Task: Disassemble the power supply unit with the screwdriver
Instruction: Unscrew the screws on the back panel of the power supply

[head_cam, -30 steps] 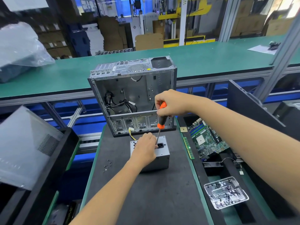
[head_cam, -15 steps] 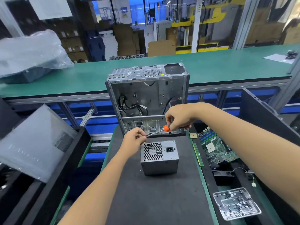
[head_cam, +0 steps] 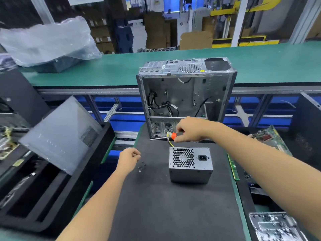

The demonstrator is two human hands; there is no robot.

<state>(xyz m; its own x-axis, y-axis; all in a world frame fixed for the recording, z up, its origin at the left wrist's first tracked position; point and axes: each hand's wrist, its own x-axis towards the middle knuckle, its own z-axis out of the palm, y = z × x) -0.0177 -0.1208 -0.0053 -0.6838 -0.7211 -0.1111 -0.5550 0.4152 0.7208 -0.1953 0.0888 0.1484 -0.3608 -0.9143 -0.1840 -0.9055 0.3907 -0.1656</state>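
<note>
Power supply unit [head_cam: 190,165] just below screwdriver-holding right hand [head_cam: 190,130].

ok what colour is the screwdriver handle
Orange at the collar of the screwdriver, black behind it under the right hand; seen in the head view.

A black work mat [head_cam: 173,206] carries the power supply unit [head_cam: 190,165] right of the left hand [head_cam: 129,159], small screws [head_cam: 141,166] just beside that hand, and an open computer case [head_cam: 186,96] beyond the right hand [head_cam: 190,130].
</note>
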